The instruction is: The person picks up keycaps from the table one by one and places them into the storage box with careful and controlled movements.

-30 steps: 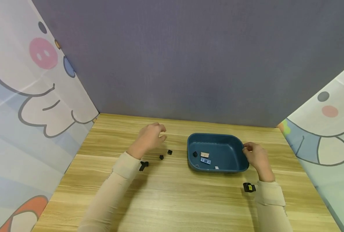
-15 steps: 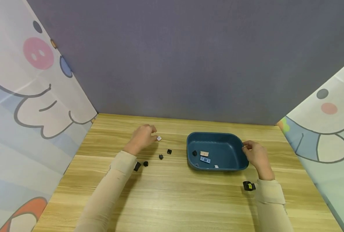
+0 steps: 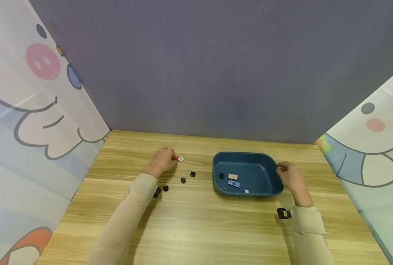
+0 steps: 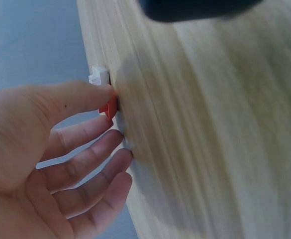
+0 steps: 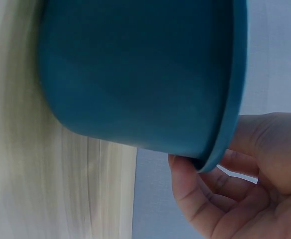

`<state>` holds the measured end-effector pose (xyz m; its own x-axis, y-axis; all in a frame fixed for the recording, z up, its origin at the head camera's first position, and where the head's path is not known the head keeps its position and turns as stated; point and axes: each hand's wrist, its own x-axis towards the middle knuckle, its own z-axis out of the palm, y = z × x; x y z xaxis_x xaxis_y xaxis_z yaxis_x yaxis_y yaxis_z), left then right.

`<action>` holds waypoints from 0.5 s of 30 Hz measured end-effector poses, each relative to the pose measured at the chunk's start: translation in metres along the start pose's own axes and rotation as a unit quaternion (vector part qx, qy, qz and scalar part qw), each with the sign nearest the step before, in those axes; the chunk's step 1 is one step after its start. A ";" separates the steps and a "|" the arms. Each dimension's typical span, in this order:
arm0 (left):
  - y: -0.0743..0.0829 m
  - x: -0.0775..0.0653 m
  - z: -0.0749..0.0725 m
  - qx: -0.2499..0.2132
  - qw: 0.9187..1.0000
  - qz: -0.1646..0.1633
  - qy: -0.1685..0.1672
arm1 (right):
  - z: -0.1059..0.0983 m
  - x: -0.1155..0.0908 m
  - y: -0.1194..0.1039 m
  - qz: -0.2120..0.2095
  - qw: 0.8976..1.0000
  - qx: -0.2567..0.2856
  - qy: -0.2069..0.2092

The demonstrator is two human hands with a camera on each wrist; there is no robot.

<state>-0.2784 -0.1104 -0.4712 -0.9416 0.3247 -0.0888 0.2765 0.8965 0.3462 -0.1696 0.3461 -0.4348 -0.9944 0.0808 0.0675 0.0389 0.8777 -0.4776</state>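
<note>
- Left hand (image 3: pixel 163 161) pinched the red piece (image 4: pixel 109 107) by thumb and forefinger, at the table (image 3: pixel 216 228) left of the blue bin (image 3: pixel 259 180); small part, so likely fingertips only.
- White piece (image 3: pixel 181 159) sat just beside it, probably another reason for the narrow grip.
- Right hand (image 3: pixel 291 178), well apart, gripped the bin's right-end rim, presumably as a steady.
- Bin stood upright, small pieces (image 3: pixel 234 183) inside, mouth reachable from either side.
- Two black pieces (image 3: pixel 192 174) lay loose between left forearm and bin.
</note>
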 end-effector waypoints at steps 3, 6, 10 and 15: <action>0.001 0.000 0.001 -0.003 1.000 -0.008 0.001 | 0.000 0.000 -0.001 0.003 1.000 0.002 -0.002; 0.002 0.000 0.001 -0.004 1.000 -0.013 0.000 | 0.000 0.000 -0.001 0.006 1.000 0.003 -0.004; 0.002 -0.001 0.001 -0.003 1.000 -0.017 -0.004 | -0.001 0.000 -0.001 0.007 1.000 0.004 -0.007; 0.001 -0.002 0.001 -0.002 1.000 -0.011 0.001 | -0.002 0.000 -0.003 0.007 1.000 0.002 -0.006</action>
<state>-0.2758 -0.1099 -0.4715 -0.9481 0.3040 -0.0937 0.2551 0.9025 0.3470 -0.1692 0.3444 -0.4321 -0.9950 0.0867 0.0504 0.0518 0.8743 -0.4826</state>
